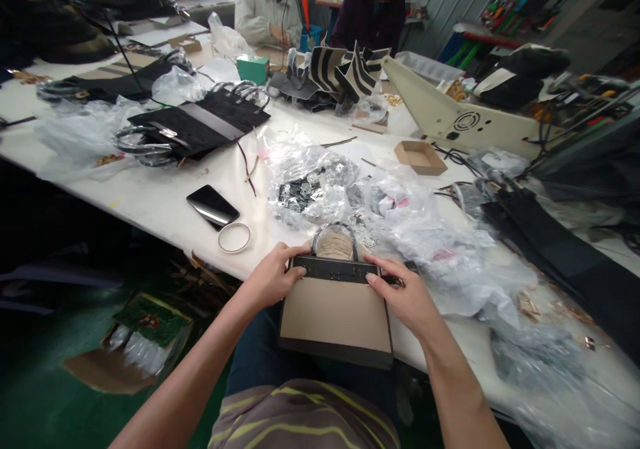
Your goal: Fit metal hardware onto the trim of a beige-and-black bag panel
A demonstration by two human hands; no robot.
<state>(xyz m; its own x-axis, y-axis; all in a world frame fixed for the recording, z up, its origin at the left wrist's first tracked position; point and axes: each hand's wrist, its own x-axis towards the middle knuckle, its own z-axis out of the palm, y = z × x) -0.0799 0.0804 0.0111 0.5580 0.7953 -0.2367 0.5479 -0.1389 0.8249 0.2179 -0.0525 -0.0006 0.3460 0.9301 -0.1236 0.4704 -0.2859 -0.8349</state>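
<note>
Bag with a beige front panel (335, 316), at the near edge of the tabletop (165, 202), overhangs the lap, midway between the hands. At ten o'clock from it lie a black phone (213, 206) and a thin ring (234, 252). The left hand (280, 272) pinches the top corner at ten, thumb on the dark band (334, 272). The handle (355, 239) points to twelve; handle included, the long axis runs six to twelve. The right hand (403, 292) grips the corner at two, equally near; a small dark item beside its fingers is unclear. Crumpled plastic (435, 252) spreads beyond, also towards two.
</note>
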